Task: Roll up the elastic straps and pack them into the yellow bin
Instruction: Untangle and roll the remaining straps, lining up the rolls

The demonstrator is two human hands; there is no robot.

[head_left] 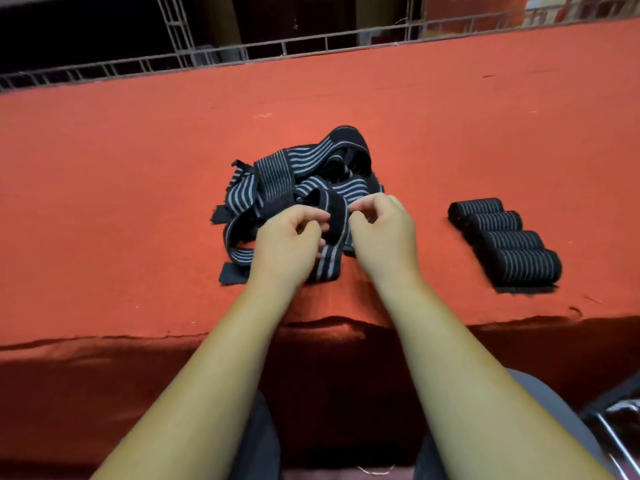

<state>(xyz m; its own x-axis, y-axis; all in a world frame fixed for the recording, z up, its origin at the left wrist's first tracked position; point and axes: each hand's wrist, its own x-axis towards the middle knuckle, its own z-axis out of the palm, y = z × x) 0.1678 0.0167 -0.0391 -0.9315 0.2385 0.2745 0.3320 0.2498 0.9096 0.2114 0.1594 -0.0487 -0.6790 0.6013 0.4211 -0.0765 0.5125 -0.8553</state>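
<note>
Head view: left hand [289, 244] and right hand [382, 233] pinch one strap [337, 220] with curled fingers [317, 216], at the near edge of the loose pile [304, 171] on the bench [104, 168]; four rolled straps [505, 240] lie apart, rightward.

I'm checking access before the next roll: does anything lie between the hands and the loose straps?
Nothing visible does. The left hand and right hand pinch a strap at the pile's near edge, though it loops among the other loose straps. No yellow bin is in view.

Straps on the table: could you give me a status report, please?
Left hand, right hand pinch one strap. Four rolls set aside. No bin visible.
</note>
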